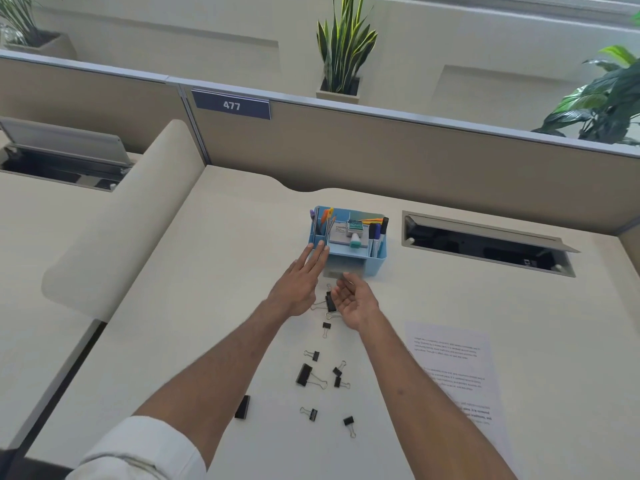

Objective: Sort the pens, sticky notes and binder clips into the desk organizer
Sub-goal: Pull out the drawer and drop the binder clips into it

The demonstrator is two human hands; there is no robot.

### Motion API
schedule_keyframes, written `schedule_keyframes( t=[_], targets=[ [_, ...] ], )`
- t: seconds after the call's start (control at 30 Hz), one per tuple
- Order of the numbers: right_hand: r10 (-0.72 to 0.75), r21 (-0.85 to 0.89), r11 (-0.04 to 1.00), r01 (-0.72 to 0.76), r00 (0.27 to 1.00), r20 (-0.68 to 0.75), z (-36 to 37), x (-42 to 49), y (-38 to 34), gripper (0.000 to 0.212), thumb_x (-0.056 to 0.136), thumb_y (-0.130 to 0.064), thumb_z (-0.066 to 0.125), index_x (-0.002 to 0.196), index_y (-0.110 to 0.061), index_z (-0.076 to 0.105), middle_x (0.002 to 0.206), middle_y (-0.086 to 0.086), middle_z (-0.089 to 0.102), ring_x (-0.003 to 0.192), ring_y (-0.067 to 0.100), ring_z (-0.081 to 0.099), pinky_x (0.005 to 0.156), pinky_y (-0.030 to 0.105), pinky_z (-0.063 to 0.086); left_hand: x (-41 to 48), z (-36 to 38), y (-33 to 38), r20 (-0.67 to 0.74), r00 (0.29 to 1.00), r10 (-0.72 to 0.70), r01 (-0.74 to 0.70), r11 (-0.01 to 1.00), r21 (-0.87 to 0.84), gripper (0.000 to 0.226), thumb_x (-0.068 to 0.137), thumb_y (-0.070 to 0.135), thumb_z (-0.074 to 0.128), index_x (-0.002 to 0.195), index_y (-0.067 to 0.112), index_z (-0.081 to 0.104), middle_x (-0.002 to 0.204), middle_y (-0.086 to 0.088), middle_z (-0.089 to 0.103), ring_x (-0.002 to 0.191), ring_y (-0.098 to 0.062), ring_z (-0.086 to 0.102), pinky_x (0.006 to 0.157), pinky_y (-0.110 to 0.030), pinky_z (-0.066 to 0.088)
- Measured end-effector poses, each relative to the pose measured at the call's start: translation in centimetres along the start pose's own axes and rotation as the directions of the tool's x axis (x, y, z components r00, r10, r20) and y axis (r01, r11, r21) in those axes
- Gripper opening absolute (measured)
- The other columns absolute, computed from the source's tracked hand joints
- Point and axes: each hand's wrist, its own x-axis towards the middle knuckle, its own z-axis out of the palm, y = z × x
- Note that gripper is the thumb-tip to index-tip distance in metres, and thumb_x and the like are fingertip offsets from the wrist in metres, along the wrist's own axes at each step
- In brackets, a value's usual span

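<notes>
A light-blue desk organizer (pixel 375 263) stands mid-desk with pens (pixel 375 233) upright in its side compartments and sticky notes (pixel 341 233) in the middle. A small drawer (pixel 334 270) at its front looks pulled out. My left hand (pixel 299 284) reaches forward, its straight fingers touching the organizer's front left corner. My right hand (pixel 355 301) hovers just before the drawer, fingers loosely curled, and I see nothing in it. A black binder clip (pixel 330 304) lies between the hands. Several more binder clips (pixel 304 374) are scattered nearer to me.
A printed paper sheet (pixel 450 375) lies on the right of the desk. An open cable hatch (pixel 485 244) sits right of the organizer. A beige partition (pixel 381 150) closes the back, with potted plants (pixel 341 46) behind it.
</notes>
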Motion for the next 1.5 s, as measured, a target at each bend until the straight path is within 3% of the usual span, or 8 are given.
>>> schedule_keyframes(
  t=[0.27, 0.43, 0.6, 0.73, 0.9, 1.13, 1.37, 1.5],
  targets=[
    [-0.048, -0.088, 0.995, 0.047, 0.999, -0.008, -1.0, -0.6, 0.5, 0.021, 0.094, -0.012, 0.077, 0.111, 0.000, 0.070, 0.089, 0.012, 0.069, 0.071, 0.022, 0.062, 0.076, 0.034, 0.060, -0.2, -0.3, 0.0, 0.019, 1.000, -0.010, 0.010, 1.000, 0.019, 0.080, 0.113, 0.008, 0.035, 0.172, 0.021, -0.017, 0.180, 0.004, -0.024, 0.169, -0.020, -0.019, 0.140, -0.049, 0.011],
    [-0.285, -0.350, 0.913, 0.210, 0.942, -0.177, -2.8, -0.5, -0.7, 0.013, 0.095, 0.001, 0.067, 0.105, 0.005, 0.073, 0.099, 0.020, 0.072, 0.068, 0.027, 0.060, 0.063, 0.038, 0.061, -1.8, 0.5, 0.3, -0.126, 0.991, -0.040, 0.039, 0.999, -0.012, 0.071, 0.114, 0.013, 0.034, 0.174, 0.019, -0.004, 0.183, 0.002, -0.013, 0.170, -0.018, -0.010, 0.141, -0.042, 0.005],
    [-0.620, -0.889, 0.269, 0.371, 0.773, 0.135, -6.3, -1.1, -0.7, 0.022, 0.096, -0.005, 0.062, 0.109, -0.016, 0.075, 0.112, 0.002, 0.076, 0.096, 0.026, 0.071, 0.081, 0.038, 0.060, -4.2, 2.3, 1.3, -0.370, 0.900, -0.230, 0.177, 0.969, -0.171, 0.039, 0.102, 0.008, 0.052, 0.139, 0.017, 0.055, 0.138, 0.000, 0.057, 0.128, -0.023, 0.056, 0.107, -0.038, 0.047],
    [-0.397, -0.892, -0.212, 0.400, 0.799, 0.453, -6.9, -1.4, -0.3, 0.051, 0.093, -0.008, 0.066, 0.139, -0.029, 0.060, 0.133, -0.007, 0.060, 0.104, 0.020, 0.067, 0.086, 0.036, 0.057, -4.7, 3.8, 1.8, -0.238, 0.933, -0.268, 0.232, 0.958, -0.169, 0.019, 0.105, 0.019, 0.052, 0.121, 0.020, 0.062, 0.120, 0.006, 0.064, 0.116, -0.021, 0.059, 0.100, -0.037, 0.048],
    [-0.256, -0.800, -0.488, 0.348, 0.819, 0.513, -7.0, -1.0, 0.2, 0.057, 0.097, -0.011, 0.065, 0.150, -0.026, 0.051, 0.148, -0.004, 0.045, 0.120, 0.027, 0.063, 0.091, 0.045, 0.059, -4.1, 4.4, 2.7, -0.111, 0.947, -0.300, 0.283, 0.947, -0.150, 0.038, 0.107, 0.037, 0.055, 0.142, 0.023, 0.057, 0.140, 0.005, 0.060, 0.133, -0.020, 0.052, 0.111, -0.037, 0.044],
    [-0.330, -0.799, -0.488, 0.350, 0.774, 0.540, -8.9, -1.0, -1.3, 0.035, 0.095, -0.027, 0.067, 0.130, -0.025, 0.063, 0.132, -0.010, 0.058, 0.109, 0.021, 0.067, 0.087, 0.037, 0.058, -2.7, 4.8, 4.0, -0.033, 0.957, -0.287, 0.283, 0.954, -0.103, 0.055, 0.106, 0.048, 0.056, 0.154, 0.021, 0.049, 0.152, 0.000, 0.054, 0.141, -0.024, 0.048, 0.117, -0.041, 0.041],
    [-0.681, -0.813, -0.264, 0.519, 0.496, 0.539, -9.9, -2.2, -3.9, 0.030, 0.088, -0.031, 0.076, 0.116, -0.028, 0.065, 0.108, -0.016, 0.064, 0.066, 0.008, 0.060, 0.057, 0.018, 0.044, -2.5, 5.2, 4.4, -0.014, 0.956, -0.292, 0.291, 0.955, -0.053, 0.056, 0.106, 0.047, 0.059, 0.153, 0.020, 0.047, 0.150, -0.002, 0.052, 0.139, -0.027, 0.049, 0.114, -0.043, 0.043],
    [-0.693, -0.780, -0.263, 0.568, 0.451, 0.562, -7.0, -2.5, -4.5, 0.037, 0.088, -0.038, 0.078, 0.117, -0.029, 0.059, 0.108, -0.017, 0.066, 0.068, 0.006, 0.058, 0.058, 0.014, 0.043, -2.2, 5.2, 4.6, -0.011, 0.952, -0.307, 0.306, 0.950, -0.053, 0.055, 0.106, 0.046, 0.060, 0.153, 0.019, 0.047, 0.149, -0.002, 0.052, 0.139, -0.027, 0.049, 0.113, -0.043, 0.045]
  ],
)
